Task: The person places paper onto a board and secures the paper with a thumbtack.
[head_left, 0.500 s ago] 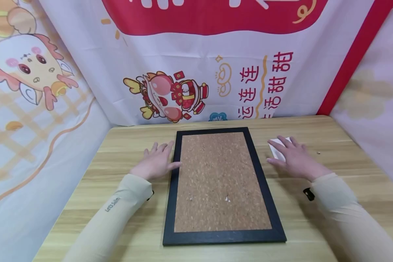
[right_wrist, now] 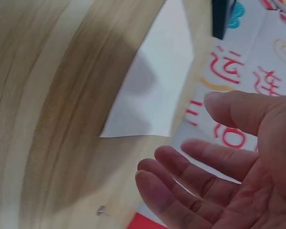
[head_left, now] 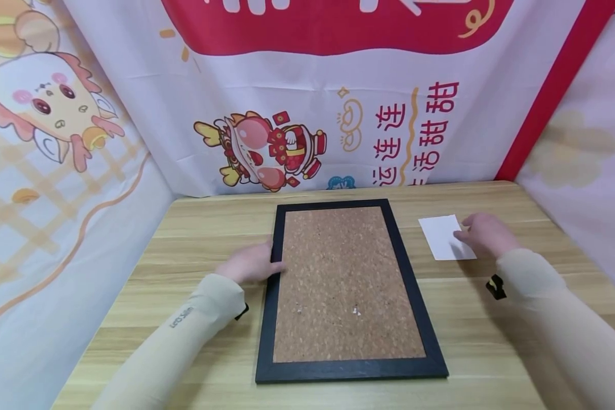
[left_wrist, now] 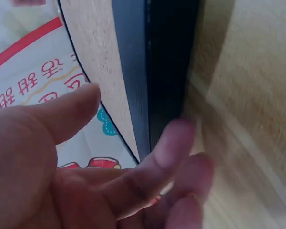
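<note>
To the right of the black-framed cork board [head_left: 345, 273], a white paper sheet [head_left: 439, 236] lies on the wooden table [head_left: 471, 341], probably set there so the right hand [head_left: 487, 232] can reach it without crossing the cork. That hand hovers by the sheet's edge farther from the board, fingers loosely bent, thumb well apart, pinching nothing. At the board's left edge, the left hand [head_left: 248, 263] spreads thumb above the frame and fingers outside, perhaps for steadying; whether it touches, I cannot tell.
</note>
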